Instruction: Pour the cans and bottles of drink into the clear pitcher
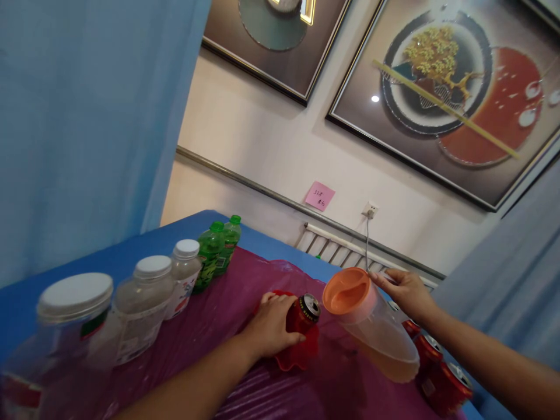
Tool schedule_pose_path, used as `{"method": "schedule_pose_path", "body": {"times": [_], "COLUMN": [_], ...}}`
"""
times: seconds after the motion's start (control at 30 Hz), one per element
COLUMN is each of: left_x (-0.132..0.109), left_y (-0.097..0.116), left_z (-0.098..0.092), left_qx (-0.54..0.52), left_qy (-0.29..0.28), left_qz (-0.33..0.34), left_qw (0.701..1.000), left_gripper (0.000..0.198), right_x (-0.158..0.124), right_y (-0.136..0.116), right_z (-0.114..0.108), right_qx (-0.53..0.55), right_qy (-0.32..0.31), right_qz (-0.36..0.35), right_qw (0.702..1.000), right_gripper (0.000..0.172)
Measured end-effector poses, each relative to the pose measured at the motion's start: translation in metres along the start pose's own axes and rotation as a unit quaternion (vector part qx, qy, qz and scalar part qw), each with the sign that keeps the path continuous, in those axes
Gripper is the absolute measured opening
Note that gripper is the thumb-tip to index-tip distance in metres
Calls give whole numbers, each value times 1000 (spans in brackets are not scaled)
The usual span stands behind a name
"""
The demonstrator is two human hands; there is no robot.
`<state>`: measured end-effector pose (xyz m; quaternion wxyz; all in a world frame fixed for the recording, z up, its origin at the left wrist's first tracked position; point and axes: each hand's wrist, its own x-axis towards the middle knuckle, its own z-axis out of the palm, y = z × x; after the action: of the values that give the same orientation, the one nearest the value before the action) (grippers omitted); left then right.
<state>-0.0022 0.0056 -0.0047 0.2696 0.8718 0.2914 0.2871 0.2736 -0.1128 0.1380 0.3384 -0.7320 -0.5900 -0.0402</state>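
Note:
My left hand point(270, 326) is closed around a red drink can point(301, 315) with an open top. The can stands, slightly tilted in view, over a red wavy-edged dish point(294, 360). Just to the right, my right hand point(405, 294) is closed on a clear plastic pitcher point(378, 338), gripping it on its far side, where the handle is hidden. The pitcher tips left with its orange lid point(347, 290) close to the can's top. Brownish liquid lies along its lower side; I cannot make out any stream between pitcher and can.
Several red cans point(444, 385) stand at the right edge, beneath my right forearm. Along the left are white-lidded clear jars point(142, 309) and two green bottles point(210, 251). A purple plastic sheet point(205, 344) covers part of the blue table point(184, 227). Behind is a radiator point(332, 248).

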Motion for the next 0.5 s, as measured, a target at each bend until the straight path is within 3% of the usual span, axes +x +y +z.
{"method": "schedule_pose_path", "body": {"times": [0.5], "left_x": [0], "left_y": [2], "left_z": [-1], "left_qx": [-2], "left_qy": [-6], "left_qz": [0], "left_qw": [1000], "left_gripper": [65], "right_x": [0], "right_y": [-1], "right_z": [0], "right_qx": [9], "right_qy": [-2], "right_qz": [2], "right_qw": [1000], "right_gripper": [67]}}
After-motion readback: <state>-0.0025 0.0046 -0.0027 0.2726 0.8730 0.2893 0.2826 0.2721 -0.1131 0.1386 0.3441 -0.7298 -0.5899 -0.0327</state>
